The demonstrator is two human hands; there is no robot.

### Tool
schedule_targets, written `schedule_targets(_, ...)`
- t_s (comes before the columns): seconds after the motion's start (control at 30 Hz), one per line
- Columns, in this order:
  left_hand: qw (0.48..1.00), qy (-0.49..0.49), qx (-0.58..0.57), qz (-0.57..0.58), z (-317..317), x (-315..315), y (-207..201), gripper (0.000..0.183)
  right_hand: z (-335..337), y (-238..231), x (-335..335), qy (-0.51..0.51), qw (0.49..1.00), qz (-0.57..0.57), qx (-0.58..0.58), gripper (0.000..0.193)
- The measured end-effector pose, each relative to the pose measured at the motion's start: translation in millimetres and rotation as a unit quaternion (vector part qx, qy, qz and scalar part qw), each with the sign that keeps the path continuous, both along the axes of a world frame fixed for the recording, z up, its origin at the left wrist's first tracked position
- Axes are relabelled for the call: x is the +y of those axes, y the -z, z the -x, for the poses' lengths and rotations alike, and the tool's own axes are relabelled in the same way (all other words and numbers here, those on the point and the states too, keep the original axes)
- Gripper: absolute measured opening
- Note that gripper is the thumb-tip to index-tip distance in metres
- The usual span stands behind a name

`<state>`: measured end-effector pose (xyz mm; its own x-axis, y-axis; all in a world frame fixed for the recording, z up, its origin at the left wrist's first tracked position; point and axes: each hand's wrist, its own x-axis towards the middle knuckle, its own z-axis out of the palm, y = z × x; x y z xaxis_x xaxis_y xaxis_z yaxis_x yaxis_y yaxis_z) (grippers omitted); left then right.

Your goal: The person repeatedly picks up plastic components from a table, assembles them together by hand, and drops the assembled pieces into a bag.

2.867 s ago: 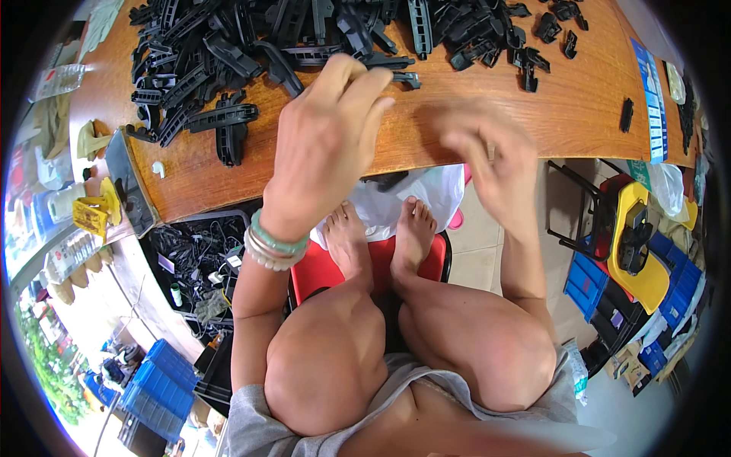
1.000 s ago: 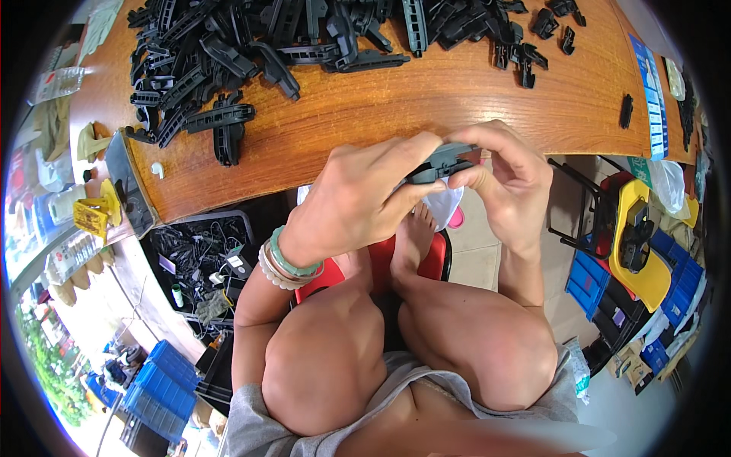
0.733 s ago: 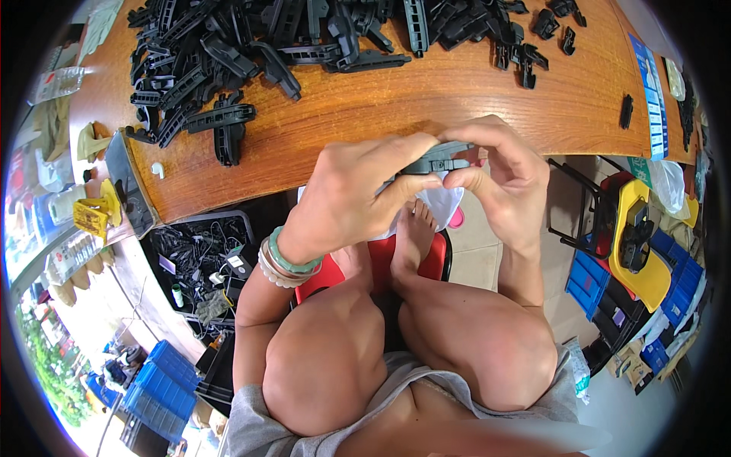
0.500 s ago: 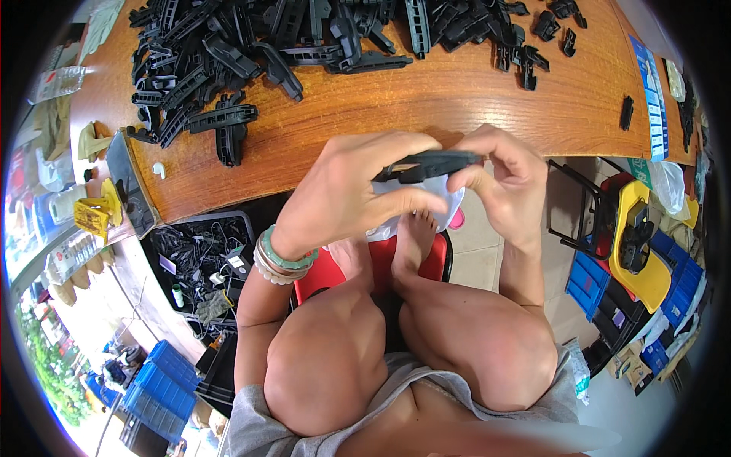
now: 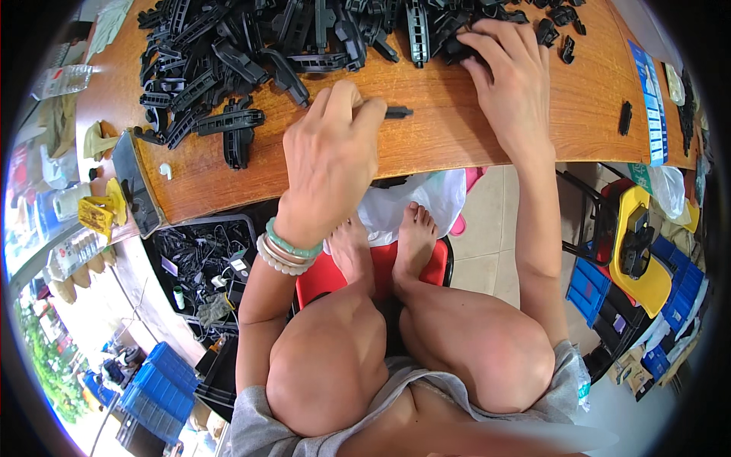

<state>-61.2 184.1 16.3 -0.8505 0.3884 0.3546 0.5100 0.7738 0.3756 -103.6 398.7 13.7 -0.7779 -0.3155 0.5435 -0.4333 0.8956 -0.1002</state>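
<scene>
My left hand point(image 5: 331, 152), a green bangle and pale beads at its wrist, is closed over the near side of the wooden table. From under its fingers the end of a long black plastic part point(image 5: 399, 112) pokes out to the right; the rest is hidden. My right hand point(image 5: 512, 84) reaches farther over the table, thumb and fingers bent around a small black plastic part point(image 5: 455, 50) at the edge of the right-hand pile. A heap of long black ribbed plastic parts point(image 5: 244, 57) spreads across the far left of the table.
A few small black clips point(image 5: 563, 17) lie at the far right, and a single black piece point(image 5: 625, 118) lies nearer. A white earbud point(image 5: 165, 170) sits near the left edge. Below the table are a white plastic bag point(image 5: 426, 199), a bin of cables point(image 5: 199, 263) and a yellow chair point(image 5: 638, 286).
Both hands have moved from above my lap, where they held a black plastic part together, to over the table. The hands have separated, the right going farther out to the pile.
</scene>
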Motion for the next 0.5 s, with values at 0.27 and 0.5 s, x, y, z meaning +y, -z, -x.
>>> schedule_targets(0.27, 0.768, -0.029, -0.349, -0.536, -7, -7, -10, 0.012, -26, -3, -2, -0.021, 0.993, 0.091, -0.075, 0.02)
schedule_targets(0.5, 0.663, -0.019, -0.42, -0.619, -5, -10, -6, 0.033, -33, -8, -6, 0.016, 0.99, 0.076, -0.115, 0.018)
